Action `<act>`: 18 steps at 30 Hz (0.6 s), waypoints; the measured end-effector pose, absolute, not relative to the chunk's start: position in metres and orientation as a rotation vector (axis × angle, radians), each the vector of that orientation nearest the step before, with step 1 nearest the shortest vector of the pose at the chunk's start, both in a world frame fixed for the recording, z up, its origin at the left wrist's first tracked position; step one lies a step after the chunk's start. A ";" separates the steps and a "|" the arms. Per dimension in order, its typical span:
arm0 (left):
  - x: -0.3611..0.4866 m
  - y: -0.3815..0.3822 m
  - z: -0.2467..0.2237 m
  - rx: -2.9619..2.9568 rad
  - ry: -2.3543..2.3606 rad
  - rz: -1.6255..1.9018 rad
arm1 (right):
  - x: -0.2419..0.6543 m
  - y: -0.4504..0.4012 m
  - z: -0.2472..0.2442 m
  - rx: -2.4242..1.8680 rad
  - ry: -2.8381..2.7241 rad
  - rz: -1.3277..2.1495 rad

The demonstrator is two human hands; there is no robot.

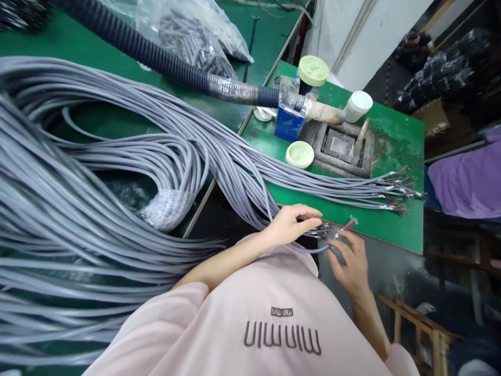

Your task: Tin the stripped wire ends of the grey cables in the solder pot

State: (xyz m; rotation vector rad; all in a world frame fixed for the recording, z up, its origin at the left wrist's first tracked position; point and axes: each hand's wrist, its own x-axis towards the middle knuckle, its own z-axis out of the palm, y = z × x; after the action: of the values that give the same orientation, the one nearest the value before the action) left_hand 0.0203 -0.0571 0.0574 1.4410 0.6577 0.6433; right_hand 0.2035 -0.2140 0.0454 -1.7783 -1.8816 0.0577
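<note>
My right hand [351, 261] pinches a grey cable [313, 251] close to its end, where thin coloured wires [350, 223] fan out past the fingertips. To its left, my left hand [294, 223] is palm down with fingers stretched out. It hovers over or rests on a lower group of cable ends [319, 230] at the table's edge; contact is partly hidden. Another bundle of grey cables [313, 184] lies across the green table, its stripped wire ends [405, 190] pointing right.
Long coiled grey cables [97, 209] cover the left table. A soldering pot [340, 146] sits under a black extraction hose [164, 62]. Near it are a blue box [288, 124], a shallow pale green dish [299, 154] and a white lidded jar [358, 106]. A purple-sleeved person [465, 183] is at right.
</note>
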 end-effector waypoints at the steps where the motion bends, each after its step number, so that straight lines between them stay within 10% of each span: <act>1: 0.022 -0.057 0.057 1.579 0.632 0.645 | 0.210 -0.225 0.041 -1.844 -1.942 0.101; 18: 0.040 -0.022 0.036 2.474 1.027 0.730 | 0.156 -0.173 0.037 -1.400 -1.593 1.157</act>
State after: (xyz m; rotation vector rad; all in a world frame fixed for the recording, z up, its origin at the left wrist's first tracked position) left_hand 0.0405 -0.0223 0.0360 2.4744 1.0266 0.7303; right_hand 0.1558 -0.1734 0.0368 -1.4004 -1.5930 1.1568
